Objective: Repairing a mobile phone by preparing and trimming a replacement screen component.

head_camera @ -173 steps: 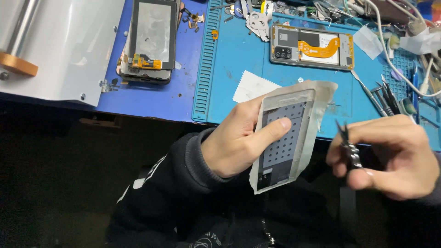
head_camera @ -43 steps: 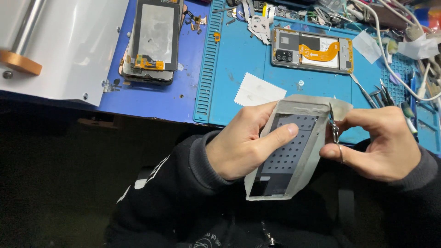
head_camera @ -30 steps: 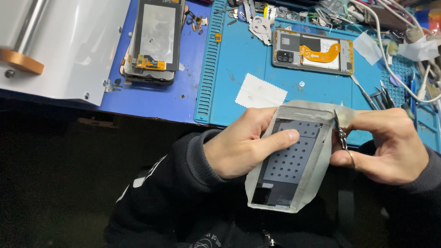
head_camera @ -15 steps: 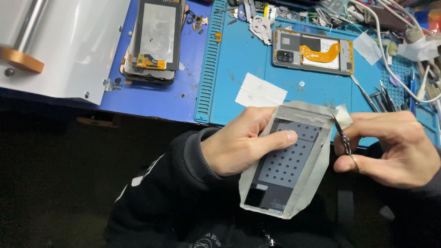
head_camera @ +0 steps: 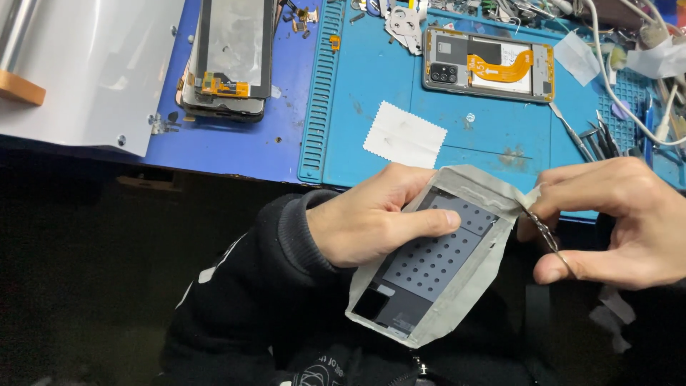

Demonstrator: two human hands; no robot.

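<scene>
Right now the left hand (head_camera: pixel 371 221) grips a grey panel (head_camera: pixel 429 264) with pale film around its rim, index finger laid flat across its dotted face, held above the lap just off the desk (head_camera: pixel 236 146) edge. Right hand (head_camera: pixel 614 221) pinches tweezers (head_camera: pixel 549 239), tips at the film's upper corner. Panel looks thin, light, probably bendy; best held by the edges. Film seems soft, likely tears easily. Opened phone (head_camera: pixel 489 64) lies well beyond the hands.

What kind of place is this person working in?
Most likely a phone repair bench. An opened phone with an orange flex cable lies on a blue ridged work mat, a detached phone screen panel sits to the side, and thin metal hand tools lie at the mat's right.
</scene>
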